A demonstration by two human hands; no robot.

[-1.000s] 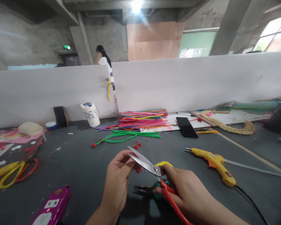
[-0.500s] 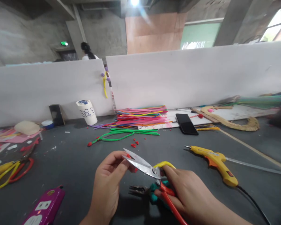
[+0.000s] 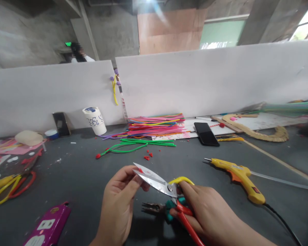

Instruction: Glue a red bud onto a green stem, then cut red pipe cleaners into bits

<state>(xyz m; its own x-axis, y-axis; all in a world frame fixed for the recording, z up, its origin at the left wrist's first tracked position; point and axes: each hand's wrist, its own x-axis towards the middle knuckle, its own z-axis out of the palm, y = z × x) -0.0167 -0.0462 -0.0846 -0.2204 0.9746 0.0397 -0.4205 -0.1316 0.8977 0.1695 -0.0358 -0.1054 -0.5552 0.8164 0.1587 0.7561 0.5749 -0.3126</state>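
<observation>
My right hand (image 3: 207,215) is wrapped round the red and yellow handles of a pair of scissors (image 3: 156,181), whose steel blades point left and are closed together. My left hand (image 3: 120,201) pinches something small and red right at the blades; a red speck shows on the blade near my fingertips. Teal-handled pliers (image 3: 156,207) lie on the dark table (image 3: 87,177) just under the scissors. Small red snippets (image 3: 147,156) are scattered on the table beyond my hands.
A yellow glue gun (image 3: 238,177) with its cord lies right. A magenta power strip (image 3: 50,225) and another pair of scissors (image 3: 7,186) lie left. Farther back are green stems (image 3: 133,145), a pile of coloured sticks (image 3: 156,128), a black phone (image 3: 206,134), a paper cup (image 3: 94,120) and white partition boards (image 3: 207,78).
The scissor blades, open a second ago, have closed at my left fingertips. The view has shifted slightly, and the person behind the partition has moved left.
</observation>
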